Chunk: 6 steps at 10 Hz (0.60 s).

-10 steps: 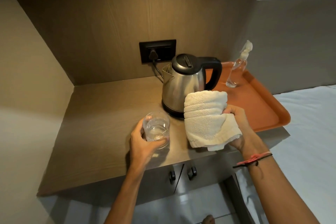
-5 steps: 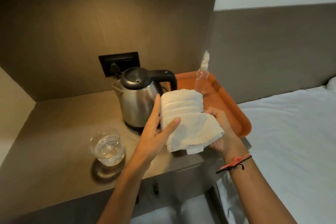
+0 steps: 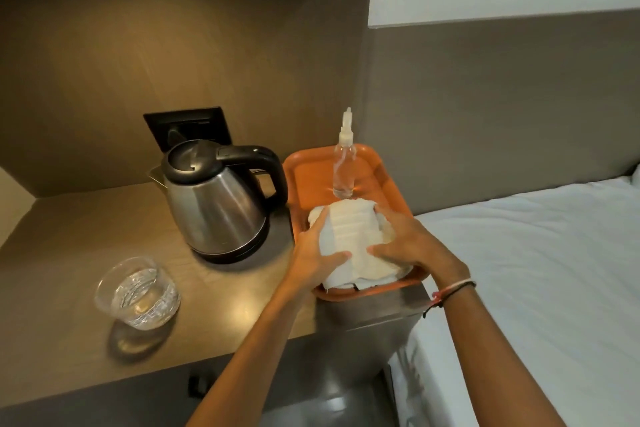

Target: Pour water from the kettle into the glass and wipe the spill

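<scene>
A steel kettle (image 3: pixel 214 204) with a black lid and handle stands on its base on the wooden counter (image 3: pixel 62 225). Left of it and nearer to me stands a clear glass (image 3: pixel 138 293) holding water. A folded white towel (image 3: pixel 351 239) lies in the near end of the orange tray (image 3: pixel 391 180), right of the kettle. My left hand (image 3: pixel 317 255) grips the towel's left side and my right hand (image 3: pixel 412 246) its right side, thumbs on top.
A clear spray bottle (image 3: pixel 344 166) stands in the tray just behind the towel. A black wall socket (image 3: pixel 188 125) sits behind the kettle. A bed with a white sheet (image 3: pixel 540 270) fills the right. Cabinet doors are below the counter edge.
My left hand let go of the glass and joined the right on the towel. Both hands carried the towel right and down into the orange tray. The glass stays on the counter.
</scene>
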Each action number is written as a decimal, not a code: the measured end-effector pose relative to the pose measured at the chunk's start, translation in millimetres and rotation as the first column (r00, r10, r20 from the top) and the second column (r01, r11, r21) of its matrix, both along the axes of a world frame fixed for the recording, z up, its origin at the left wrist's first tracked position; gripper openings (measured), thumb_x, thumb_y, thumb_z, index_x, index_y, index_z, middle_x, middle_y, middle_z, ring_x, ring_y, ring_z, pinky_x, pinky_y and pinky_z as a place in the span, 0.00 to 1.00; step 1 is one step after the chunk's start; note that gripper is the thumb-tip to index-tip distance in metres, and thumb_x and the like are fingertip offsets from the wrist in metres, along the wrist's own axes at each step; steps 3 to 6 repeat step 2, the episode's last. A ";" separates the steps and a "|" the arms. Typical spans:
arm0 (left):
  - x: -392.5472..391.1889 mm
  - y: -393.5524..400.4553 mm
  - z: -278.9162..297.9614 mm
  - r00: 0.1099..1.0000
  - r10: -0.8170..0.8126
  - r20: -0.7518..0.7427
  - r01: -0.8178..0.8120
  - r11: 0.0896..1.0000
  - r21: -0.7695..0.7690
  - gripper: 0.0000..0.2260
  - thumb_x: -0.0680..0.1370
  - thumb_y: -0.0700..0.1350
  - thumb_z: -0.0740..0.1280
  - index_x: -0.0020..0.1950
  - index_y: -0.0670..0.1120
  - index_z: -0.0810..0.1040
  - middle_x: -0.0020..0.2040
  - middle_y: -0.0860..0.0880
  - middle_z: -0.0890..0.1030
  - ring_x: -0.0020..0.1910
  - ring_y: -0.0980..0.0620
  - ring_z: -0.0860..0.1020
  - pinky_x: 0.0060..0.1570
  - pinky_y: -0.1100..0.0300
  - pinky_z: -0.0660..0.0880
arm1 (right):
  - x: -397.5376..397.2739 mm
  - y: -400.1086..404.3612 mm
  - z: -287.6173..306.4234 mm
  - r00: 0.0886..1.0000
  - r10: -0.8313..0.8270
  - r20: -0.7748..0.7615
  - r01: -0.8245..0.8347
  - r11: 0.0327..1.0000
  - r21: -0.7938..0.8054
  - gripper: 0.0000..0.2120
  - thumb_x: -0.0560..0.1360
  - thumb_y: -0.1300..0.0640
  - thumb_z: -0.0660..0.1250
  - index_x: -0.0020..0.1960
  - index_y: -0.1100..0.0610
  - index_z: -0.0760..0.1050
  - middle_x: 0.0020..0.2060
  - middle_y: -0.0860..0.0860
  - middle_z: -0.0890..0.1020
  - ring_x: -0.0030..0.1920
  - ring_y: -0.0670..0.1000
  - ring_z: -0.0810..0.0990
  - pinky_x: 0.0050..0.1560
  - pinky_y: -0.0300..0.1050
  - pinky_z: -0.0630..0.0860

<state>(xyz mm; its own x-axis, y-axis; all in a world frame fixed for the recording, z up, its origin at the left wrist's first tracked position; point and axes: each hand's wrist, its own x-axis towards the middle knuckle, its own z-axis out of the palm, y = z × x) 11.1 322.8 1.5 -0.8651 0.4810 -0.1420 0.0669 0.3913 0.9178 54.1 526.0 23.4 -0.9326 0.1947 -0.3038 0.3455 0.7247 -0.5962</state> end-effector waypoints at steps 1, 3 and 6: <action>4.3 9.8 7.3 0.989 -0.051 -0.141 0.006 0.952 -0.306 0.40 0.80 0.50 0.70 0.84 0.50 0.50 0.82 0.43 0.54 0.81 0.42 0.59 0.79 0.48 0.62 | 3.9 -9.2 -6.2 0.999 -0.027 -0.021 0.030 0.991 0.129 0.35 0.78 0.48 0.72 0.80 0.51 0.61 0.77 0.54 0.71 0.75 0.58 0.71 0.73 0.54 0.70; 21.5 7.0 7.0 0.922 -0.141 -0.361 -0.072 0.853 -0.518 0.34 0.84 0.54 0.62 0.84 0.49 0.49 0.84 0.38 0.43 0.83 0.39 0.51 0.80 0.48 0.59 | 17.7 -23.8 -11.4 0.989 -0.015 -0.145 0.063 0.939 0.338 0.32 0.81 0.44 0.66 0.81 0.49 0.58 0.78 0.56 0.68 0.77 0.60 0.68 0.75 0.61 0.71; 21.5 7.0 7.0 0.922 -0.141 -0.361 -0.072 0.853 -0.518 0.34 0.84 0.54 0.62 0.84 0.49 0.49 0.84 0.38 0.43 0.83 0.39 0.51 0.80 0.48 0.59 | 17.7 -23.8 -11.4 0.989 -0.015 -0.145 0.063 0.939 0.338 0.32 0.81 0.44 0.66 0.81 0.49 0.58 0.78 0.56 0.68 0.77 0.60 0.68 0.75 0.61 0.71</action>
